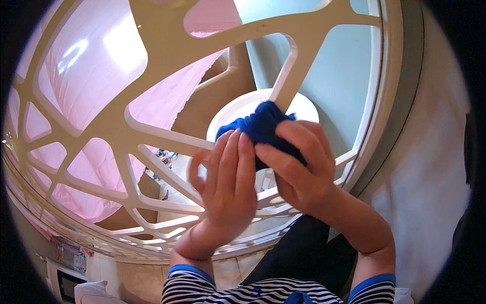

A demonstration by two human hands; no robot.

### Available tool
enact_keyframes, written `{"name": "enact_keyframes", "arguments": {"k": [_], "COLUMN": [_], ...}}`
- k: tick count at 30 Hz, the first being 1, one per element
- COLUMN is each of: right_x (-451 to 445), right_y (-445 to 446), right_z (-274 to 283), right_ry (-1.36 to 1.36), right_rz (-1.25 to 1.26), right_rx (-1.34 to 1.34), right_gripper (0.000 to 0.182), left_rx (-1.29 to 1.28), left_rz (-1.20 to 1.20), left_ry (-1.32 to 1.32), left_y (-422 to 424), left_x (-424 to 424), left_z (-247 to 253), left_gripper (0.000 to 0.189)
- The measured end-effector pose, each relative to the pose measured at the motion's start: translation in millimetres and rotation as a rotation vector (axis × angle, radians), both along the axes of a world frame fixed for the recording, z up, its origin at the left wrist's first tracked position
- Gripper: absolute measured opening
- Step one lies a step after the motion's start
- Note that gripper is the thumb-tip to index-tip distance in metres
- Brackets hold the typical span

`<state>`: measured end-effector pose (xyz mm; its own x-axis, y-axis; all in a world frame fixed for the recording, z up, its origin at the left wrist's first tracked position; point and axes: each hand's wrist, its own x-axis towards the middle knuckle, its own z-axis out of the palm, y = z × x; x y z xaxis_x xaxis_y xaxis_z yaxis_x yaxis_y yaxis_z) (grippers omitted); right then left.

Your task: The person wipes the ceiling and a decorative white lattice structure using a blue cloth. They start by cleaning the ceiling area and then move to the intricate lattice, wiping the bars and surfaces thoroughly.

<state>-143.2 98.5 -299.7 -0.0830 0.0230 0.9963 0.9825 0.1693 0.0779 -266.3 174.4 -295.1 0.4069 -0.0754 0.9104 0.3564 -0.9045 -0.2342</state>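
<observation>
A bunched dark-blue cloth (267,123) lies against a white lattice partition (167,72) with irregular cut-outs, near a junction of its struts. My right hand (303,167) has its fingers closed on the cloth's right side. At the cloth's lower left edge is my left hand (229,182), its fingers side by side and their tips touching the fabric. The left thumb stands apart beside a strut. Whether the left hand grips the cloth or the lattice behind it is hidden. Both forearms reach up from striped sleeves with blue cuffs.
Behind the lattice stand a round white table (224,110) and a brown panel (216,97) partly covered by pink cloth (91,205). Small items (165,155) lie on the tiled floor there. A pale wall (425,163) rises at the right. A white appliance (64,281) stands at lower left.
</observation>
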Motion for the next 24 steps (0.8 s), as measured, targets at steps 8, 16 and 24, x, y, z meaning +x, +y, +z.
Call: {"name": "enact_keyframes", "arguments": {"k": [8,16,24], "right_x": [15.1,52.8,85.7], "right_y": [-13.0,-71.3,-113.6], "right_z": [-30.9,-96.1,-70.2], "right_ry": [0.101,0.422,-0.178], "right_rz": [-0.012,-0.213,-0.692], "right_rx": [-0.055,-0.407,-0.167], "right_gripper": [0.02,0.018,0.03], "left_rx": [0.097,0.036,-0.213], "left_rz": [-0.075,-0.256,-0.434], "left_ry": [-0.115,0.364,0.075], "left_y": [-10.1,-44.2,-65.0], "left_x": [23.0,74.8,122.7], "left_z": [-20.0,-77.0,-69.1], "left_gripper": [0.028,0.035,0.027]}}
